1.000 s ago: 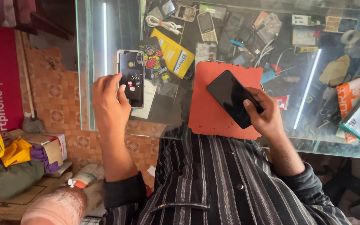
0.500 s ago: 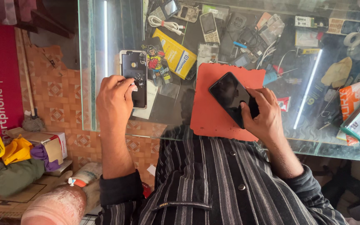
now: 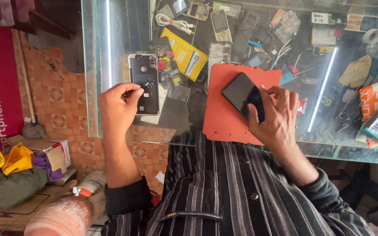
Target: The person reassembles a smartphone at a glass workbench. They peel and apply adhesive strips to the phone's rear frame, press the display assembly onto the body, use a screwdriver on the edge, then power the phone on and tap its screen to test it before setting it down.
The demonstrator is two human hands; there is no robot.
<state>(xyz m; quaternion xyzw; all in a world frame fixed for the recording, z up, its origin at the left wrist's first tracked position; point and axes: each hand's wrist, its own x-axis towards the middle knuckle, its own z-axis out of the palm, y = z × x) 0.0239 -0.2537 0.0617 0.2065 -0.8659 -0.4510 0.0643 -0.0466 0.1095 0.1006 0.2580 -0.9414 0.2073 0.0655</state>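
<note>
A big glass counter [image 3: 110,65] lies under both hands. Through the glass you can see lots of old phones, wires and small parts on the shelf below.

On top of the glass, under the right hand, lies a red mat [image 3: 228,113]. It is flat, and its near edge comes close to the person's striped shirt [image 3: 224,192].

A black phone [image 3: 241,94] lies on the red mat with its dark screen up. It sits at a slant. The right hand [image 3: 276,118] rests on the phone's near end. The arm comes up from the shirt, the wrist bends a little, and the fingers [image 3: 285,94] spread over the phone's edge. The thumb presses the side nearest the body. The hand is holding the phone down on the mat, not lifting it.

A black phone back cover [image 3: 145,83] lies flat on the glass, just past the left fingertips. It has tiny specks on it. The left hand [image 3: 119,107] is raised on a straight arm. Its fingers curl in, and the thumb and first finger pinch together right at the cover's near edge. I cannot tell if something tiny is held in the pinch.
</note>
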